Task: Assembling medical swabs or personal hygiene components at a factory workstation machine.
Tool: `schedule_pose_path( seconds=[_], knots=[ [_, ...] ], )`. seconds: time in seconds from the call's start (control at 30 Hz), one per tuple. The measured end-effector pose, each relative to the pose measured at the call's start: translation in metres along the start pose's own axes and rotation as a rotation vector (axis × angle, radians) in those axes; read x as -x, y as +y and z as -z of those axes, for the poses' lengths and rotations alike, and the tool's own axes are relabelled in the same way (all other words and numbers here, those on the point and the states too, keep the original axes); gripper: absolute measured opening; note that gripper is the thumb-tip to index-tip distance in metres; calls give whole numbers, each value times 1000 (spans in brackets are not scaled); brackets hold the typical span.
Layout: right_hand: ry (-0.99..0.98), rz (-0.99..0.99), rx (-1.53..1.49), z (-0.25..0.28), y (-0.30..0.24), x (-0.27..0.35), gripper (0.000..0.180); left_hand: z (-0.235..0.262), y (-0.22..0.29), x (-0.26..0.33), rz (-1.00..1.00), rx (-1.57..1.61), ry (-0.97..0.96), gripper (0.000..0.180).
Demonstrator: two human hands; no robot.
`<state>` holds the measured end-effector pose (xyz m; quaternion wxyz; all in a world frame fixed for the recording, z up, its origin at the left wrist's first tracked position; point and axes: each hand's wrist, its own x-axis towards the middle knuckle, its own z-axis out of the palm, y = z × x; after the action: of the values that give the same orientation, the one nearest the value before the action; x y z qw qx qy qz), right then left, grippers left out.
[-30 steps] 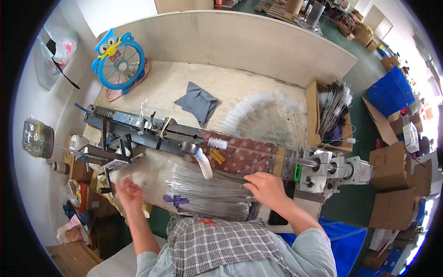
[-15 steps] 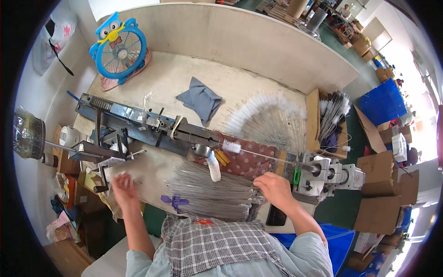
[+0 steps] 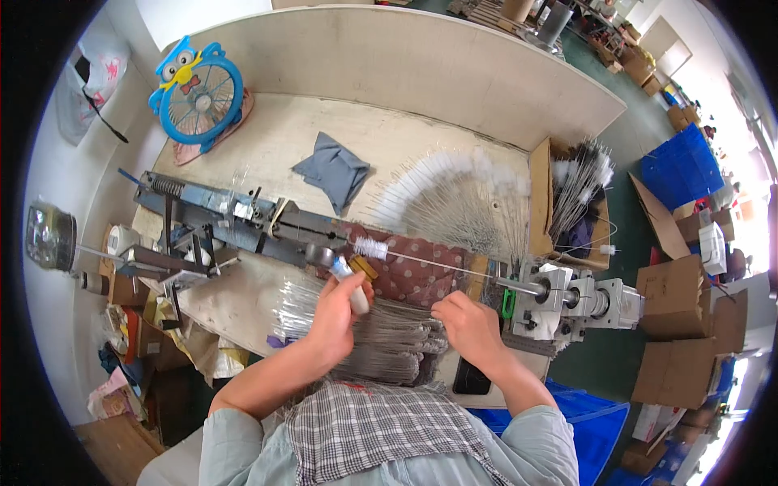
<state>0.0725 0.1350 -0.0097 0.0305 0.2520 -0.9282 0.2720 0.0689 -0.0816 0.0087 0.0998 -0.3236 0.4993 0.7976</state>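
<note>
My left hand is closed round the white-wrapped lever handle on the front of the long metal bench fixture. A brush with white bristles is stretched level between the fixture and the grey machine chuck, its wire stem running to the right. My right hand has its fingers pinched together just above the right end of a thick bundle of thin wires. Whatever sits between those fingertips is too small to make out. The bundle lies in front of me, partly hidden by my left forearm.
Finished white brushes fan out behind the fixture; more stand in a cardboard box. A grey cloth and a blue toy-shaped fan are farther back. A dark phone lies by my right forearm. A metal crank frame juts out at left.
My left hand has come across from the bench's left side and taken hold of the white-wrapped handle. The right hand stays pinched near the wire ends. The whole view has shifted slightly.
</note>
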Motion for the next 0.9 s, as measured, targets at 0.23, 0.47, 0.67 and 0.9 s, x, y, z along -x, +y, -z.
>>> schedule_pose_path(
  seconds=[0.23,0.47,0.67,0.9],
  knots=[
    [-159,-69,15,0,-5,-9,16,43,76,27,495,702,-557,40],
    [-368,-146,290,30,-30,-14,29,70,39,25,58,396,-407,44],
    [-85,-112,498,88,-29,-22,30,62,50,38,59,-254,-877,19],
    [329,-419,37,110,-2,-43,12,-52,7,-10,-1090,-1045,-523,20]
  ],
)
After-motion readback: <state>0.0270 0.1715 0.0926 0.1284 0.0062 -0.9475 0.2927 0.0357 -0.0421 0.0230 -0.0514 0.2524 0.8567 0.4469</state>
